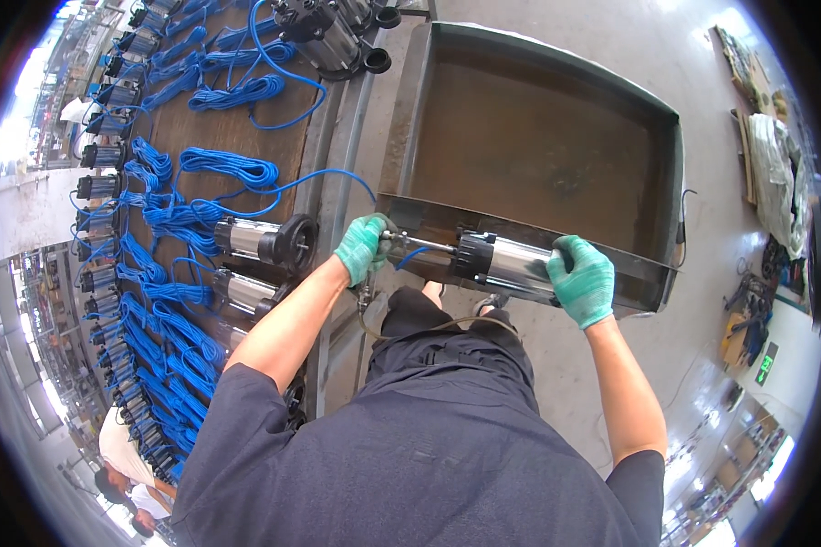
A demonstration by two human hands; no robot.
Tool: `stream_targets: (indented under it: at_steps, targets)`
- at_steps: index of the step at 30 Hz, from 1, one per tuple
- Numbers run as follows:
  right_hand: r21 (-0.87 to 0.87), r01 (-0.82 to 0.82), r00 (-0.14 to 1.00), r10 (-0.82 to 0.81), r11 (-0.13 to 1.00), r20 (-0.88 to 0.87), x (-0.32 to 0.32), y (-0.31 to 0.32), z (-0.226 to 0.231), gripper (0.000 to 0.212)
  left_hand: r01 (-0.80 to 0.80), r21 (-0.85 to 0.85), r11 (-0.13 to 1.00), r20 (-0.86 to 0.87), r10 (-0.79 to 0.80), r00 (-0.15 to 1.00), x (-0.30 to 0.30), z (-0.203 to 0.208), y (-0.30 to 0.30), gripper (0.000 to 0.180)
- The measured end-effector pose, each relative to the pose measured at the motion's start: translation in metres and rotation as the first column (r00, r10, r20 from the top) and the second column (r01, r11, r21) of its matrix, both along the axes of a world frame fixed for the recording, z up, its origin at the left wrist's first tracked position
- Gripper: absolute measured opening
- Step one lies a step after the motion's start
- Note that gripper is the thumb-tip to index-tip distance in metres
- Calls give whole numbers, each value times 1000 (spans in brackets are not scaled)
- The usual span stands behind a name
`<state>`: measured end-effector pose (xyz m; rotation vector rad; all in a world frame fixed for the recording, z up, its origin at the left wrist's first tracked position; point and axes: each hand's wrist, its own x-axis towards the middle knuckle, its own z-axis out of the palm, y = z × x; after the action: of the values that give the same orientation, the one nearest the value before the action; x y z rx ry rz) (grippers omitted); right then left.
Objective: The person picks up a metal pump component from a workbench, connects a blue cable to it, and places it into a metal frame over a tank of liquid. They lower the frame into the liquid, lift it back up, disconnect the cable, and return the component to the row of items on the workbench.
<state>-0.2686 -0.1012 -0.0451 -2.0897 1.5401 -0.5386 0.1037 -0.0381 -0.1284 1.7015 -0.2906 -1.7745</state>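
Observation:
My right hand (582,281), in a green glove, is closed on the far right end of a steel-bodied pump (513,264) with a black ribbed end. The pump lies sideways over the near edge of a water-filled metal tank (420,100). My left hand (363,248), also gloved in green, is wrapped round a metal hose fitting (394,239). From there a thin metal rod (429,244) runs to the pump's black end. A thin hose (367,314) hangs below the fitting, and blue cable (410,259) shows near the rod. The left fingertips are partly hidden.
At the left, a wooden-topped bench (274,150) bears several coiled blue cables (228,166) and more steel pumps (246,239). Other pumps (324,41) stand at its far end. Wrapped material (775,173) lies on the right. Two people (128,456) are at the lower left.

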Motion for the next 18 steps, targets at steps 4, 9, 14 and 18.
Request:
stream_targets:
  at_steps: [4,9,14,18]
  targets:
    - [54,9,1000,-10,999,8,-8,3,1,18,-66,-40,997,-38,65,997,-3,2,-2,20]
    - [-258,-156,986,167,954,19,-14,24,17,20,-564,-178,806,-160,542,825,-7,8,8,21]
    - [-122,-219,952,240,968,189,-6,74,44,46,-608,-307,732,-547,387,742,-138,94,-32,23]
    - [477,-81,930,-105,875,351,-33,92,23,54,-391,-440,809,-583,74,809,-239,125,-33,29]
